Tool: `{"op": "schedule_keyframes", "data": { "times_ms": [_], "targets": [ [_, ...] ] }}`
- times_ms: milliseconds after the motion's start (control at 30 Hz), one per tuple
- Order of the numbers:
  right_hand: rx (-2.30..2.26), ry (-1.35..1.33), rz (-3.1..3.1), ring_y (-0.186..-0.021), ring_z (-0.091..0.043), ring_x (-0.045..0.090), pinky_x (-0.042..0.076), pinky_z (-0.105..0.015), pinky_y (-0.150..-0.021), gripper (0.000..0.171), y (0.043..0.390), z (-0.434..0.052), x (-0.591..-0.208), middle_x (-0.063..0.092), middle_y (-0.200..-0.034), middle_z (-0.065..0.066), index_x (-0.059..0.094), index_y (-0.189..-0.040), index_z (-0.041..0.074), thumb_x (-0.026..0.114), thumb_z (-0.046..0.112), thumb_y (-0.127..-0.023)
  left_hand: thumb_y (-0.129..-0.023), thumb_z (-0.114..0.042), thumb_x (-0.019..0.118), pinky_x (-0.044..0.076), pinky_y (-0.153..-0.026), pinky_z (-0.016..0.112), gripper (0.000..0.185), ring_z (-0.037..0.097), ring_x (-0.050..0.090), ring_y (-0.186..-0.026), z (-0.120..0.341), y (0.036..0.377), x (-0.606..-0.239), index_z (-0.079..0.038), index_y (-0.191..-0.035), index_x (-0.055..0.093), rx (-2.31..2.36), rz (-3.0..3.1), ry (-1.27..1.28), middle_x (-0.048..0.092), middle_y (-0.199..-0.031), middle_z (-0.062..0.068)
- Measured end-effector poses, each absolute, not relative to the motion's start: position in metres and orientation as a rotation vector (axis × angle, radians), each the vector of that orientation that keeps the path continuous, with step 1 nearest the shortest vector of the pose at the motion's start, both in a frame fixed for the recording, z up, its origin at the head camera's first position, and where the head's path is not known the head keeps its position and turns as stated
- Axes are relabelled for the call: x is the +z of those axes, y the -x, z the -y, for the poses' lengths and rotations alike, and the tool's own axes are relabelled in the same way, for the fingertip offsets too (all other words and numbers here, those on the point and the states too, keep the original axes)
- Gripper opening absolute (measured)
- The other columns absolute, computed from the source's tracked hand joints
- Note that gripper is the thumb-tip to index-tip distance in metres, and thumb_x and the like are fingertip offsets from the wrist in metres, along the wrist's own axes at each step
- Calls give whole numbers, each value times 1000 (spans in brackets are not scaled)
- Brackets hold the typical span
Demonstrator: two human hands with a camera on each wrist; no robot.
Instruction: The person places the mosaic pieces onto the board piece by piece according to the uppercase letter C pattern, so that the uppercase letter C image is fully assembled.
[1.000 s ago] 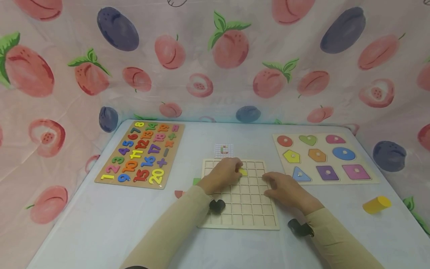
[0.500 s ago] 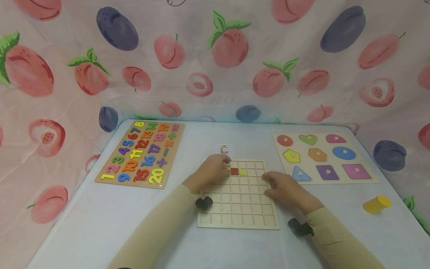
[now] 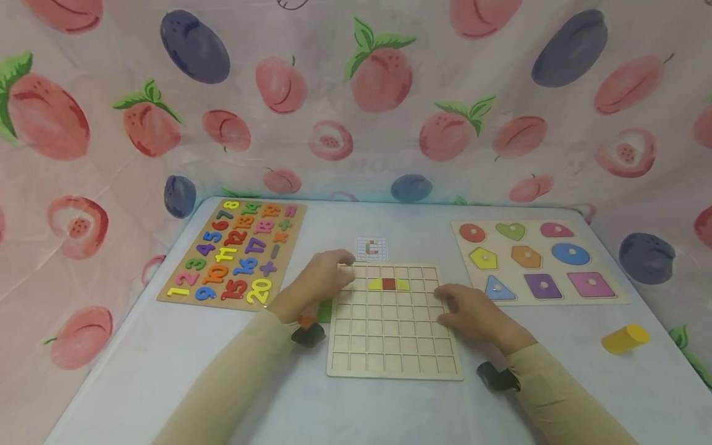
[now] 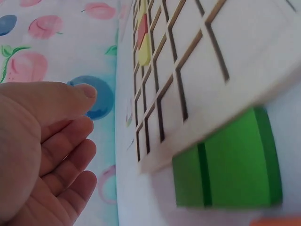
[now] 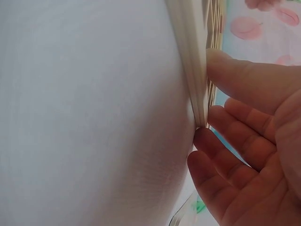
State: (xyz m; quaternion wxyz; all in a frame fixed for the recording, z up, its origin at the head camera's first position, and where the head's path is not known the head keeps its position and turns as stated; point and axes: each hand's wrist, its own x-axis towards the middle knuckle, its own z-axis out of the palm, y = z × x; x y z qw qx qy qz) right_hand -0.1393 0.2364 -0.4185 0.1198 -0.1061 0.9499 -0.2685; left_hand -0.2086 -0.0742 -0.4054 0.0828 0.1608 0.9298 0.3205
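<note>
Since half a second earlier, our left hand point(image 3: 319, 281) had pulled back toward eight o'clock, off the grid board point(image 3: 394, 346), uncovering a second yellow piece point(image 3: 375, 284) beside the red square point(image 3: 389, 283). That hand hovered empty, fingers loosely relaxed, near the board's far-left corner. Our right hand point(image 3: 473, 312) rested on the board's three o'clock edge, thumb on top and fingers at the rim, steadying it without a firm clasp. A green piece point(image 4: 230, 176) lay half tucked under the left edge. We judged the risk to be a nudge: a careless left hand could shift the board and unseat the row of placed pieces.
</note>
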Motion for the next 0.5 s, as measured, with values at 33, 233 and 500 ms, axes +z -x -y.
{"op": "schedule_keyframes", "data": {
  "times_ms": [33, 233, 500],
  "targets": [
    [-785, 310, -2777, -135, -41, 44, 35, -56, -110, 54, 139, -236, -418, 55, -141, -19, 57, -136, 0, 74, 14, -87, -93, -17, 67, 43, -106, 44, 37, 28, 56, -124, 77, 208, -404, -6, -127, 64, 960, -2776, -467, 65, -128, 9],
    [-783, 317, -2783, -135, -41, 43, 34, -56, -110, 55, 140, -237, -419, 54, -141, -20, 56, -137, -1, 74, 13, -87, -92, -18, 69, 41, -108, 47, 39, 30, 51, -129, 92, 203, -401, -8, -129, 64, 995, -2746, -360, 63, -132, 9],
    [-779, 317, -2785, -135, -42, 43, 35, -56, -110, 55, 140, -237, -420, 54, -141, -20, 56, -136, -1, 75, 14, -87, -94, -22, 69, 42, -106, 49, 37, 29, 51, -131, 111, 191, -406, -12, -129, 64, 972, -2742, -247, 63, -132, 6]
  ]
}}
